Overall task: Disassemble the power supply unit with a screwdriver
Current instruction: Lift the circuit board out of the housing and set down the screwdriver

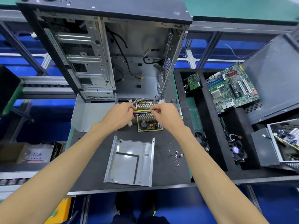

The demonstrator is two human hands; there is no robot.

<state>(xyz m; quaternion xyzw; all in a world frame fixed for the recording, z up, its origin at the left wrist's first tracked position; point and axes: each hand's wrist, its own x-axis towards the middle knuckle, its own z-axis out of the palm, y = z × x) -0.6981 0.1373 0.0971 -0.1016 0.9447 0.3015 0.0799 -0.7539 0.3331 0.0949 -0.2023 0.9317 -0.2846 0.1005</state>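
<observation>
Bare tan power-supply circuit board, light, rigid, fragile: left hand and right hand are pinching its limp multicoloured wire bundle; the board's edges are looking the safest grip.

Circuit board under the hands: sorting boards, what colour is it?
Yellowish-green circuit board, clearest in the head view.

Behind the bare circuit board the open computer case stands as a wall, blocking any reach from the far side. The grey cover panel closes off the left. Toward the near edge the metal housing tray lies on the surface, loose screws to its right. A dark strip of surface between tray and board stays open
</observation>
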